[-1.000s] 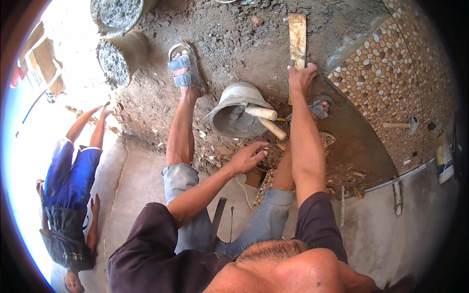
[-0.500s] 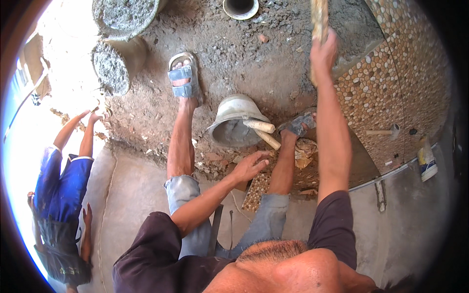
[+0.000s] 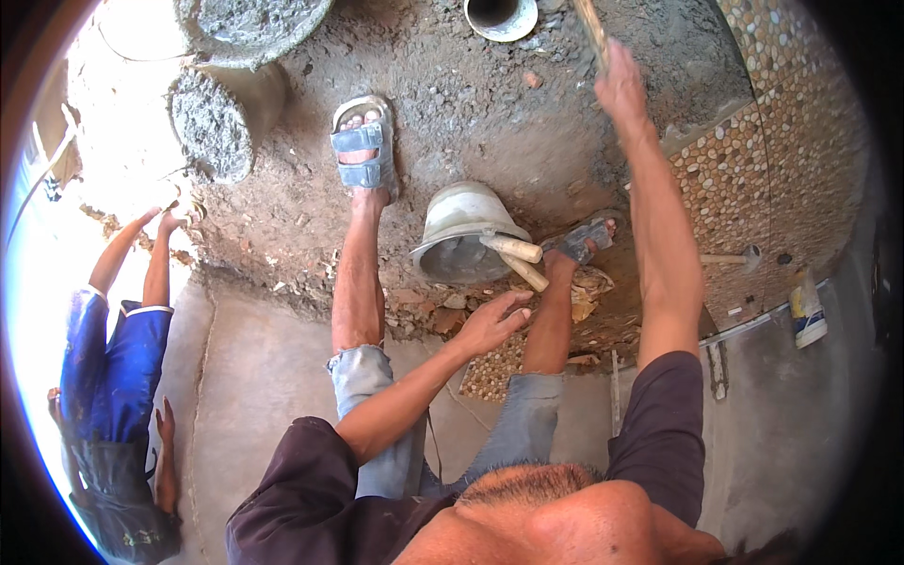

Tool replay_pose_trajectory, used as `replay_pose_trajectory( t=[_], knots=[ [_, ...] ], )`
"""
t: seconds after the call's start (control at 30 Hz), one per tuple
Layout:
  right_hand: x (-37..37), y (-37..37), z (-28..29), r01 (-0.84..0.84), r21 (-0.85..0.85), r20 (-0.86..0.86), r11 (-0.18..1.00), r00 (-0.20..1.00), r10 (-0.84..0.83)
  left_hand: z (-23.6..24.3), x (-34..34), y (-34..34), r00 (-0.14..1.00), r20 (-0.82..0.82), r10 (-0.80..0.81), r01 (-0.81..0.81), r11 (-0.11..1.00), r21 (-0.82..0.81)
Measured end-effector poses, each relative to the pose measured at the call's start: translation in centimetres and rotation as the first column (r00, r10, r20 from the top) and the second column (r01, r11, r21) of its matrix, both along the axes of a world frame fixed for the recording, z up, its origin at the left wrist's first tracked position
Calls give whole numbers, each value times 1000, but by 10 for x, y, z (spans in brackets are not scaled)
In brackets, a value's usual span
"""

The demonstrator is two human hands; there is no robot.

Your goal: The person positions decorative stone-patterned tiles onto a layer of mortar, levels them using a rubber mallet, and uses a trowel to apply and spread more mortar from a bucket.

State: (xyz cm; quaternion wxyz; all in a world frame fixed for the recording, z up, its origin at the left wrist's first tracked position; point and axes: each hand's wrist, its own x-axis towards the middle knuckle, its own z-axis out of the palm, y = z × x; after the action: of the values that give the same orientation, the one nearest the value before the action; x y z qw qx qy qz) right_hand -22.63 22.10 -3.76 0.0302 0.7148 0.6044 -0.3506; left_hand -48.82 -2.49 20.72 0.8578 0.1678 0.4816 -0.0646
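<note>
Fingers of the right hand (image 3: 622,89) clenched the board (image 3: 592,33) at one o'clock, newly swung from twelve toward eleven, suggesting a sideways stroke over mortar (image 3: 687,66); the left hand (image 3: 492,325), half-open, empty, hung at the bucket (image 3: 461,209)'s six.

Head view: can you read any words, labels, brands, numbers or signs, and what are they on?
None can be read.
Other person's shirt: a small pale print, too blurred to read.
Yellow-and-white pack: any marks are too small to read.
</note>
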Motion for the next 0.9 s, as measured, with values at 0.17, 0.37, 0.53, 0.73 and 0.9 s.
replay_pose_trajectory(
  t=[0.17,0.37,0.53,0.73,0.9],
  knots=[
    [-22,-92,25,163,-145,-122,976,976,-181,-5,1,-1,1000,19,-12,11,998,63],
    [-62,-172,63,249,-156,-92,956,960,-265,-10,2,-12,1000,18,-10,10,999,37],
    [-26,-69,59,321,-10,-21,947,947,-322,-7,1,-13,1000,11,-29,28,997,68],
    [-14,7,22,-7,80,69,997,998,2,-11,-2,-10,994,-12,-110,111,986,122],
    [-41,-94,37,102,-54,7,993,995,-101,-12,-4,-22,985,-44,-164,170,965,199]
  ],
)
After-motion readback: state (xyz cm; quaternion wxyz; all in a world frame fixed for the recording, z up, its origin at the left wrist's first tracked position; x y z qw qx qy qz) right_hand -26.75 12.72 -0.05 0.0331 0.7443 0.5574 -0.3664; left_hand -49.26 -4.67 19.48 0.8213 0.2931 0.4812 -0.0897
